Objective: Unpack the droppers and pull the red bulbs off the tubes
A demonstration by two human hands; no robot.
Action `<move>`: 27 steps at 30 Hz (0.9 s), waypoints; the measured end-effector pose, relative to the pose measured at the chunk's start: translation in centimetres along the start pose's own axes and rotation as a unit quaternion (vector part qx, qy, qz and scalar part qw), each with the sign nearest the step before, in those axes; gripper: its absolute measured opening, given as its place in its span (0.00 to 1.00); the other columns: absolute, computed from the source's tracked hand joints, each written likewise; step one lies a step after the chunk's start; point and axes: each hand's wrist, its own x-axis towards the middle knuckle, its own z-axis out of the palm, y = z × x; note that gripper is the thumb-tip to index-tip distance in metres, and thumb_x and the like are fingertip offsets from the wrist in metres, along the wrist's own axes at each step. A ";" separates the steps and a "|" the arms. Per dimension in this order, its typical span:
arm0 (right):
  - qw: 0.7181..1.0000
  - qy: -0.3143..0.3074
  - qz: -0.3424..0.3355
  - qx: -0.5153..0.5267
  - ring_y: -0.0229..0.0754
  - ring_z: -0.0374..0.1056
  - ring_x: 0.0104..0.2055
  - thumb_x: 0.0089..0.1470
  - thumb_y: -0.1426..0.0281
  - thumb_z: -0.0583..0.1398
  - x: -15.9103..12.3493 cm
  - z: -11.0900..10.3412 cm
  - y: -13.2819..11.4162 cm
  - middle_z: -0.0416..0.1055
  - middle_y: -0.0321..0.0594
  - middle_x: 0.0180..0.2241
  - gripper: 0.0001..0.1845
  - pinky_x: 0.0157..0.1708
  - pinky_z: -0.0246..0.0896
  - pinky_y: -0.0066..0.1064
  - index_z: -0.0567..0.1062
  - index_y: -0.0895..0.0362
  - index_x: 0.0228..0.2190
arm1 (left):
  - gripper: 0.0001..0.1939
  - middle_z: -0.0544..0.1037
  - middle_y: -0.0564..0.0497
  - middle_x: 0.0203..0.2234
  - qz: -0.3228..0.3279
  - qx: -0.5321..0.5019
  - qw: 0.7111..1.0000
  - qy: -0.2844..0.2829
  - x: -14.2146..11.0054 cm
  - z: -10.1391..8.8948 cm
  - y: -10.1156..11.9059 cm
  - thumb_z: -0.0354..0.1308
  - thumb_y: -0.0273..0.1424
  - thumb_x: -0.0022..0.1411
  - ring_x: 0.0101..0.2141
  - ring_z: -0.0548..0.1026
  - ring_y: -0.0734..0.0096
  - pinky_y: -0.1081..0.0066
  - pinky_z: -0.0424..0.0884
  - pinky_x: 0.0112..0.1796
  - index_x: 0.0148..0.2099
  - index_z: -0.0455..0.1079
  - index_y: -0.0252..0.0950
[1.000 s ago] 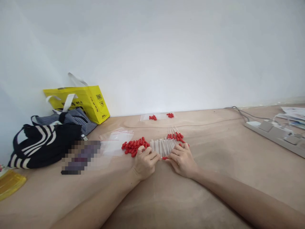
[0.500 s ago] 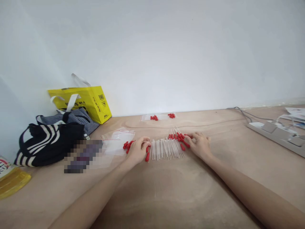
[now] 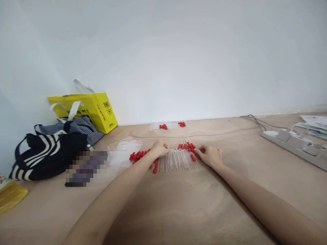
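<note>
A row of thin clear tubes (image 3: 176, 161) lies side by side on the wooden table. My left hand (image 3: 160, 149) is over the row's far left end, fingertips pinched together; what they hold, if anything, is hidden. At the right end my right hand (image 3: 211, 156) has its thumb and fingers closed on a red rubber bulb (image 3: 197, 154). Beside it lie more red bulbs, and several droppers (image 3: 183, 141) with red bulbs and clear tips pointing away. One loose bulb (image 3: 193, 158) rests by the row. A pile of red bulbs (image 3: 138, 155) lies left, partly behind my left forearm.
Clear zip bags (image 3: 122, 149) lie left of the pile. A filled bag (image 3: 173, 125) with red bulbs sits near the wall. Yellow bag (image 3: 108, 112), black striped bag (image 3: 48, 156) and bottle (image 3: 12, 195) stand left; a power strip (image 3: 293, 143) with cables lies right.
My left hand has moved right and away from me, from the red bulbs to the far edge of the tubes. My right hand stays by its bulbs. The view has shifted slightly.
</note>
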 end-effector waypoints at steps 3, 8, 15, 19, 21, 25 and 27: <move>1.000 0.000 -0.002 -0.010 0.45 0.66 0.34 0.49 0.57 0.53 0.0 -0.1 -0.1 0.73 0.36 0.26 0.16 0.39 0.45 0.39 0.74 0.52 0.23 | 0.03 0.70 0.55 0.11 0.011 0.038 0.999 0.005 0.3 0.1 0.0 0.60 0.27 0.40 0.18 0.69 0.74 0.76 0.63 0.22 0.24 0.69 0.34; 0.999 -0.003 0.008 -0.035 0.46 0.66 0.32 0.51 0.56 0.49 -0.1 -0.2 -0.2 0.72 0.38 0.22 0.20 0.39 0.46 0.40 0.74 0.53 0.21 | 0.07 0.74 0.51 0.18 0.054 0.072 0.995 0.045 -0.9 -0.1 0.4 0.60 0.28 0.43 0.23 0.72 0.70 0.73 0.65 0.26 0.29 0.71 0.32; 0.999 -0.002 0.050 0.006 0.46 0.67 0.34 0.50 0.57 0.51 0.6 -0.3 -0.2 0.73 0.40 0.29 0.17 0.38 0.49 0.38 0.75 0.53 0.26 | 0.07 0.72 0.49 0.31 0.271 0.060 0.949 0.149 -6.2 0.3 -2.7 0.50 0.26 0.55 0.31 0.70 0.72 0.70 0.66 0.35 0.36 0.68 0.34; 0.997 -0.033 0.063 0.019 0.46 0.67 0.33 0.45 0.53 0.53 2.3 0.0 -0.7 0.73 0.40 0.27 0.18 0.35 0.52 0.35 0.75 0.53 0.24 | 0.06 0.69 0.50 0.27 0.397 0.060 0.886 0.230 -7.9 0.6 -5.0 0.50 0.25 0.57 0.32 0.68 0.72 0.70 0.66 0.36 0.35 0.68 0.35; 0.996 -0.053 0.069 0.026 0.45 0.67 0.30 0.43 0.53 0.55 3.2 0.2 -1.0 0.72 0.40 0.23 0.19 0.31 0.53 0.33 0.74 0.54 0.20 | 0.06 0.69 0.51 0.27 0.391 0.059 0.888 0.236 -8.1 0.7 -5.4 0.50 0.25 0.57 0.32 0.67 0.72 0.70 0.66 0.35 0.35 0.68 0.35; 0.991 -0.093 0.082 0.048 0.40 0.65 0.21 0.42 0.56 0.57 4.4 0.7 -1.2 0.67 0.39 0.13 0.18 0.23 0.51 0.30 0.71 0.57 0.13 | 0.06 0.68 0.51 0.26 0.386 0.057 0.893 0.223 -7.9 0.7 -5.4 0.49 0.25 0.57 0.31 0.67 0.72 0.70 0.66 0.35 0.34 0.67 0.35; 0.990 -0.092 0.085 0.063 0.39 0.64 0.19 0.43 0.58 0.57 4.6 0.6 -1.1 0.66 0.39 0.12 0.18 0.21 0.51 0.29 0.71 0.58 0.13 | 0.06 0.69 0.51 0.26 0.386 0.059 0.893 0.224 -7.9 0.6 -5.3 0.49 0.25 0.57 0.31 0.66 0.72 0.69 0.66 0.35 0.34 0.67 0.35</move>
